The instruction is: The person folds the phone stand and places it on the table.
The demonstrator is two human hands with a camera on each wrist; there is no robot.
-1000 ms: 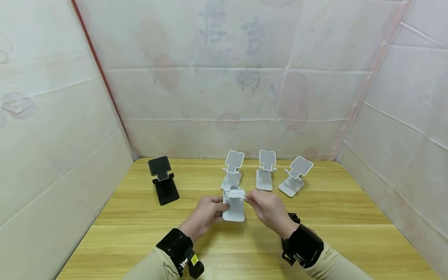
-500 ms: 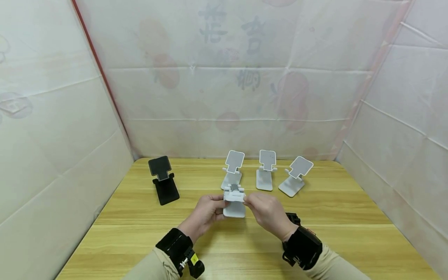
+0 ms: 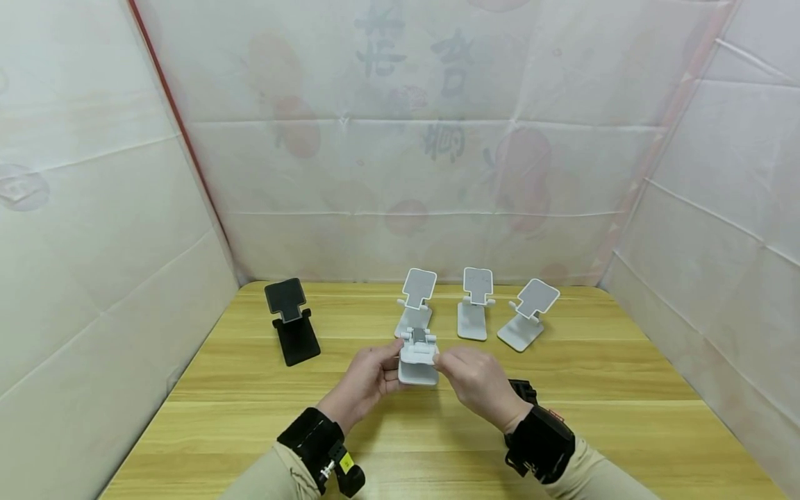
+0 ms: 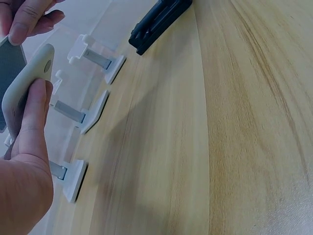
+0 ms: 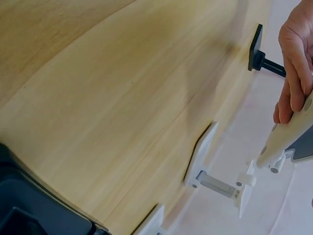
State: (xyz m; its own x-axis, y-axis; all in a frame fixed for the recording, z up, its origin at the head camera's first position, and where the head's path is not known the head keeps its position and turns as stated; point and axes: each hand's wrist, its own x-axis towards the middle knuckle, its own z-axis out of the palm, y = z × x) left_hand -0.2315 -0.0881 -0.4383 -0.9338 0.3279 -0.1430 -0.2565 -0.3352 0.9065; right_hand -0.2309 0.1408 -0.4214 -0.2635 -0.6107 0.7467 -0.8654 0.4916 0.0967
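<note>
Above the middle of the wooden table [image 3: 594,417], both hands hold a white folding phone stand [image 3: 417,360]. My left hand [image 3: 373,373] grips its left edge, and the thumb lies along the base [image 4: 30,85] in the left wrist view. From the other side, my right hand [image 3: 467,371] pinches the stand's upper plate. In the right wrist view the curled fingers [image 5: 295,63] sit on the stand's pale edge [image 5: 288,137]. The plate lies folded low over the base.
Three white phone stands [image 3: 415,303] [image 3: 475,312] [image 3: 528,316] stand unfolded in a row just beyond the hands. A black stand [image 3: 291,330] sits at the back left. White sheeted walls close in the table on three sides.
The held stand's upper plate has folded down closer to its base, so the stand looks shorter. Both hands have drawn slightly inward; the stands behind have not moved.
</note>
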